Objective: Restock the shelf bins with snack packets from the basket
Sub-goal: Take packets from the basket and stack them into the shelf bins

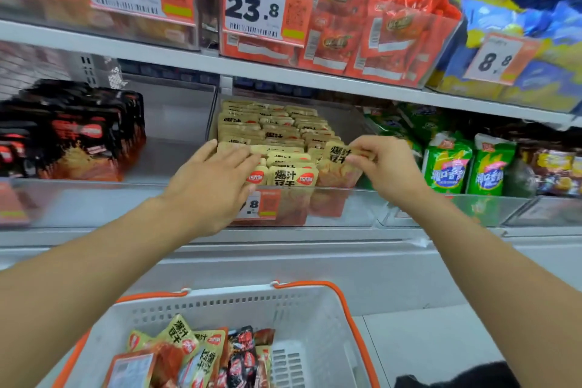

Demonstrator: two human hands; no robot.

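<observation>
A clear shelf bin (343,201) on the middle shelf holds rows of yellow snack packets (293,178). My left hand (217,176) lies with straight fingers on the front left packets in that bin. My right hand (382,164) pinches the top of one yellow packet (338,157) at the bin's front right. Below, a white basket (318,315) with orange handles holds several yellow, red and black packets (192,353).
Black packets (82,135) fill the bin on the left, green packets (450,164) the bin on the right. The upper shelf carries red packets (371,25) and price tags (256,6). A grey shelf front runs between the bins and the basket.
</observation>
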